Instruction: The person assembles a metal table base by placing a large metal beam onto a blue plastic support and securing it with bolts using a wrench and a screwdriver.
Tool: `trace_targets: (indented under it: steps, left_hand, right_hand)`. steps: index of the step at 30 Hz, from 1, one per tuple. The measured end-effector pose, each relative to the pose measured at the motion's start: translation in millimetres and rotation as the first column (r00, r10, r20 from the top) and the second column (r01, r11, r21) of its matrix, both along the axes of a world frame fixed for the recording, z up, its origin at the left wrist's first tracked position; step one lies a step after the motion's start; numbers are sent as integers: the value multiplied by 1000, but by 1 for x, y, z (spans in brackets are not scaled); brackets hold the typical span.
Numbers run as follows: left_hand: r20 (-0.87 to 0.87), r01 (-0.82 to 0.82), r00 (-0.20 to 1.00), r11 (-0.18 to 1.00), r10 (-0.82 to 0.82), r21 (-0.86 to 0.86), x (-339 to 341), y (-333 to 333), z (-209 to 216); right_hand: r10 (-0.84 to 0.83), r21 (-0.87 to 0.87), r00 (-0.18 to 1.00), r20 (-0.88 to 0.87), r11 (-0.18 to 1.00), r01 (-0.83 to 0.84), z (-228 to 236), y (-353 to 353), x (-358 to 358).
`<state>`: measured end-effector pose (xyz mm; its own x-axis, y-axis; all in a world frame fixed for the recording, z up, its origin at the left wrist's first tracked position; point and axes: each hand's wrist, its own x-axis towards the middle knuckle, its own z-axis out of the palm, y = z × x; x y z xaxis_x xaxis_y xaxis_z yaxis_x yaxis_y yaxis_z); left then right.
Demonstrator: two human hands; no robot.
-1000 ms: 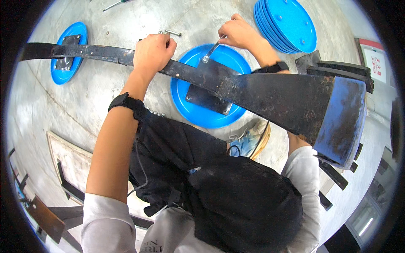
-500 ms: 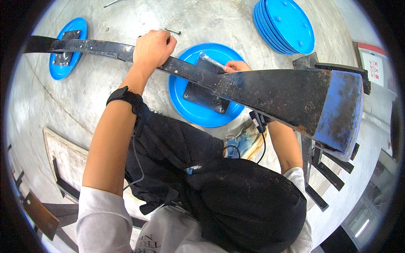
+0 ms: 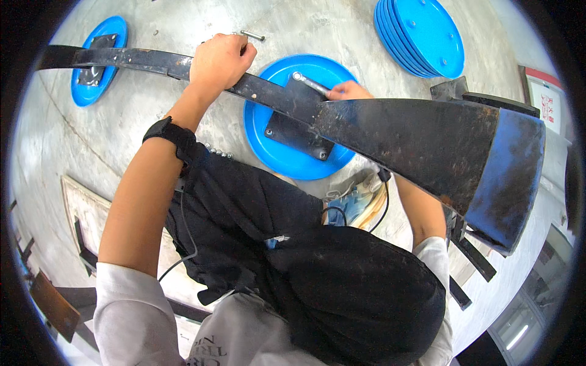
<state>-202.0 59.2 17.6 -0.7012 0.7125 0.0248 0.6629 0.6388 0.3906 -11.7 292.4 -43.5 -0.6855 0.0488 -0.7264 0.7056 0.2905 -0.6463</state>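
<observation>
A long black metal bar (image 3: 268, 94) runs across in front of me, with a wide, worn black-and-blue end at the right. My left hand (image 3: 220, 61) is closed over the bar. Under it, a black metal plate (image 3: 296, 135) with bolts in its corners lies on a round blue disc (image 3: 255, 146). My right hand (image 3: 349, 91), partly hidden behind the wide end, grips a wrench (image 3: 312, 83). The wrench's ring end sits at the plate's far-left corner; the fastener under it is hidden.
Another blue disc (image 3: 80, 93) with a black plate lies far left, under the bar's end. Several blue discs (image 3: 430, 36) are stacked far right. A loose bolt (image 3: 253, 36) lies beyond my left hand; several small fasteners (image 3: 218, 151) lie by my leg. Black metal frames (image 3: 475, 256) stand at right.
The whole view has shifted slightly. My right hand, with the wrench, has moved a little away and to the right. My left hand keeps its hold on the bar.
</observation>
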Motion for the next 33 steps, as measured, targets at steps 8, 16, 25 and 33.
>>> trace_targets:
  steps: [8, 16, 25, 33]
  left_hand:
    - [-46, 31, 998, 999, -31, -18, 2, -1, -1]
    - [2, -33, 999, 998, 33, -52, 3, -5, 6]
    - [33, -59, 998, 997, 60, -40, 2, 0, 0]
    - [-5, -37, 999, 999, 36, -26, 0, 1, -4]
  right_hand:
    - [626, 729, 779, -25, 545, -415, 38, 35, -83]
    - [624, 536, 647, -439, 760, -368, 51, 27, -103]
    - [-131, -129, 953, -274, 987, 99, 20, 1, -38]
    - [-3, 229, 988, -157, 973, 39, 16, -6, -17]
